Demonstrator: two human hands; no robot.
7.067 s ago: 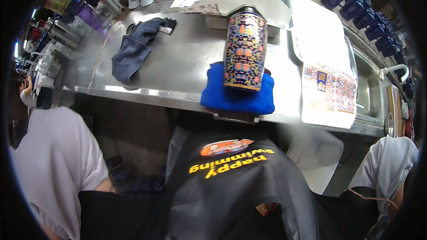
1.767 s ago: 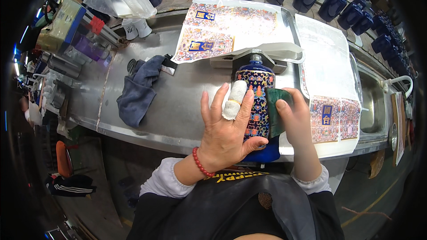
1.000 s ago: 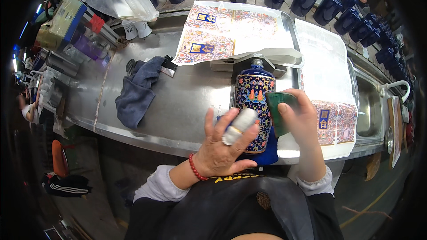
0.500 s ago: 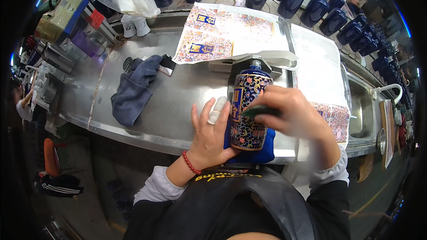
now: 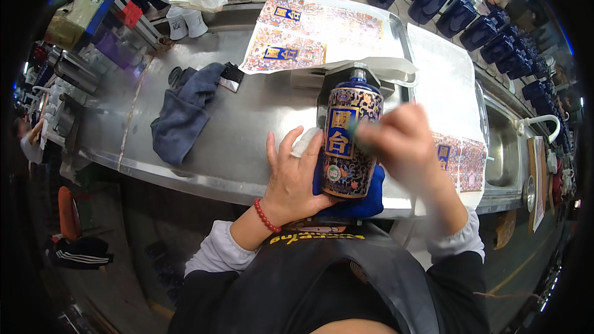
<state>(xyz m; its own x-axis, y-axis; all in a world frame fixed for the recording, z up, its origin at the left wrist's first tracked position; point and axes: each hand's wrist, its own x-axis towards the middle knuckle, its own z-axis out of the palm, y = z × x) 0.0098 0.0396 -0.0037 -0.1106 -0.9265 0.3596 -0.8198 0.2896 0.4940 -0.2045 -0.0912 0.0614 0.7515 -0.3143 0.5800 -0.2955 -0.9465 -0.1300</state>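
Note:
A dark blue bottle (image 5: 354, 170) with a colourful floral, gold-edged decal lies tilted in front of me, neck pointing away. Its blue label panel with gold characters faces up. My left hand (image 5: 288, 176) rests against the bottle's left side and lower end, fingers spread; one finger has a white wrapping. Over the bottle's right side, my right hand (image 5: 402, 142) is closed on a small green scraper (image 5: 355, 128), blurred by motion, at the label panel. Beneath the bottle are a blue cloth (image 5: 371, 204) and a dark angular support (image 5: 326, 89).
Printed decal sheets (image 5: 352, 31) lie beyond the bottle, and another decal sheet (image 5: 461, 164) is at the right. A grey-blue towel (image 5: 185, 117) lies on the metal table (image 5: 247, 111). Several blue bottles (image 5: 427, 0) line the back. A sink (image 5: 504, 148) stands at right.
The bottle has turned so that its label panel, earlier along the left edge, now faces up. My right hand has shifted slightly with the scraper; my left hand stays against the bottle.

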